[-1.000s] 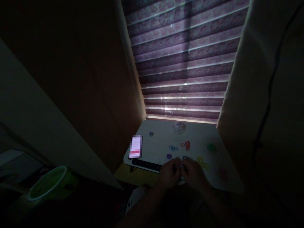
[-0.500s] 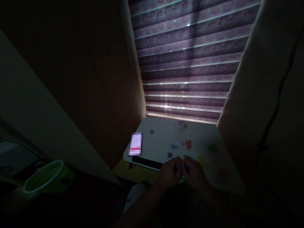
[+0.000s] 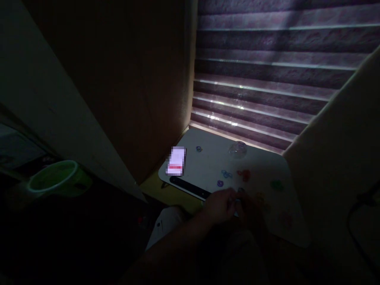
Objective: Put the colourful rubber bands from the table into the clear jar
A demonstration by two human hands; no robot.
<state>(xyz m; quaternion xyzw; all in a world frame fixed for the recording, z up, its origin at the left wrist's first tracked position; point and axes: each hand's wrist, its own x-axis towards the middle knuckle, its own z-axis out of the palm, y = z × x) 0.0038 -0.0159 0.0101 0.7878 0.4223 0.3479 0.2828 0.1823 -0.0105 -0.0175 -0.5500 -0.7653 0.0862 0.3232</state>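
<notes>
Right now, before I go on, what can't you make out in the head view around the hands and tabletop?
All in the head view:
- What the fingers pinch: hidden between left hand and right hand, in dim light.
- Right-hand end of the black strip: behind the left hand.
- Phone display: pixelated.
- Green pile: too dark and blurred to count pieces.
- Top of the blind: cut off by the upper edge.

Dim room, daylight through purple pleated blind (image 3: 261, 71), brown wall (image 3: 133, 79)
</notes>
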